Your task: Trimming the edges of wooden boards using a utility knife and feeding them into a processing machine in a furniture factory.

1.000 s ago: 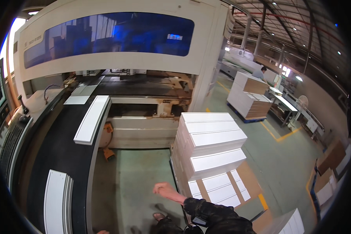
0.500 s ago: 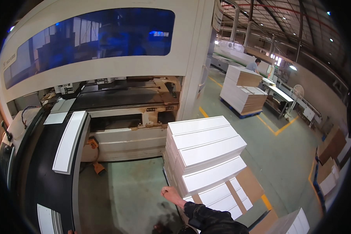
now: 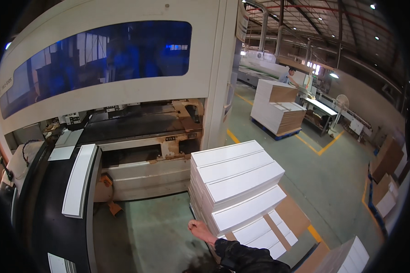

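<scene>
My right hand [image 3: 200, 230] hangs beside the near left side of a tall stack of white panels [image 3: 234, 170], its fingers curled into a loose fist. Nothing shows in it. A dark sleeve covers that forearm, which reaches in from the lower edge. On the left, a pile of long white panels [image 3: 79, 182] lies on a black conveyor belt [image 3: 45, 195]. Another small pile of white panels [image 3: 60, 264] is cut off by the lower edge, nearer to me. A flat white piece [image 3: 61, 153] lies farther along the belt. My left hand is out of sight.
A large cream machine [image 3: 214, 68] with a blue window stands ahead. An orange foot pedal [image 3: 115, 208] sits on the floor below it. Farther right are a pallet stack [image 3: 278, 109], a person [image 3: 287, 76] behind it, and cardboard stacks [image 3: 387, 191] at the edge.
The view has tilted slightly, so the machine and belt appear lower. Fingertips at the lower left edge have gone out of view. My right hand stays curled beside the stack.
</scene>
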{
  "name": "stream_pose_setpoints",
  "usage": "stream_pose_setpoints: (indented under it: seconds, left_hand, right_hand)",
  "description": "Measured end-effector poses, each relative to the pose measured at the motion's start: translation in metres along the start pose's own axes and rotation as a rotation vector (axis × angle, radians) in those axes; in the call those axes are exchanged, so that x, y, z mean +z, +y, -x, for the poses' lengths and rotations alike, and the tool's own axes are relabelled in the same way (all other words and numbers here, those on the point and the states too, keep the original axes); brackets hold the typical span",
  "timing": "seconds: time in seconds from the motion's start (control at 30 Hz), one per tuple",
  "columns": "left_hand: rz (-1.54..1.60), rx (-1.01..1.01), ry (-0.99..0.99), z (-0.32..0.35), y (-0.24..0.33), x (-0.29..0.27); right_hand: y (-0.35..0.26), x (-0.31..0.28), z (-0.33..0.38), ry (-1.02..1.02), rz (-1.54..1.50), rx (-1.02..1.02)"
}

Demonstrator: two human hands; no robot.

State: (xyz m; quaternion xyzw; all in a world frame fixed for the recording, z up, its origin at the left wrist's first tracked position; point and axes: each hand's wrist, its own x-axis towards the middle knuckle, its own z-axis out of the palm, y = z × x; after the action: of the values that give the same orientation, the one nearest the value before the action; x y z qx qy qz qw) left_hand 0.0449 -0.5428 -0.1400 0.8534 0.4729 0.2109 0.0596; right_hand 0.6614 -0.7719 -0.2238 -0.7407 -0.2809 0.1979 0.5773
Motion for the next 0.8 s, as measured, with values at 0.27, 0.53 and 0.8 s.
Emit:
stream_pose_setpoints:
  seconds: [0.27, 0.53, 0.8]
  left_hand:
    - [0.049, -0.015, 0.018, 0.007, -0.015, -0.014]
    - [0.089, 0.024, 0.035, 0.006, -0.026, -0.018]
    - [0.104, 0.092, 0.118, 0.01, -0.039, -0.016]
  right_hand:
    - [-0.03, 0.032, 0.021, 0.02, 0.058, -0.112]
    - [-0.05, 0.055, 0.044, 0.013, 0.092, -0.112]
    - [-0.051, 0.079, 0.064, -0.051, 0.135, -0.062]
